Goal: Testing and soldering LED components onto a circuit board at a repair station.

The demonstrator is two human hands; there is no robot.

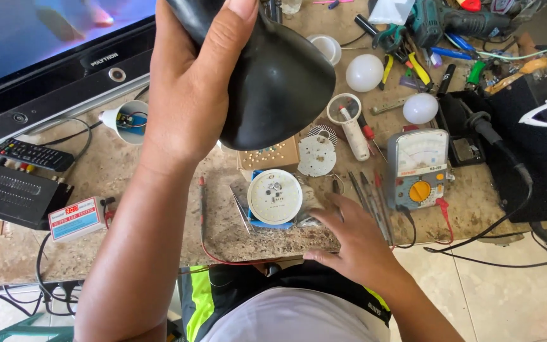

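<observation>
Overhead, the television (45, 38) stood at the far left of the cluttered bench (159, 190), its screen lit. Nearer the camera, the left hand (191, 82) was clenched around a black cone-shaped lamp shade (280, 82), lifted well above the bench, apparently to look it over. Below, the right hand (349, 237) lay loose, grasping nothing, fingertips just beside the round white LED disc (275, 196), near the grey meter (419, 168).

At your far left a flat screen (39, 31) glows blue above its black bezel. Near the bench's left edge lies a small white tester box (77, 218) with a blue label and red digits. Right of centre, the grey meter (418, 168) shows a white dial face.
</observation>
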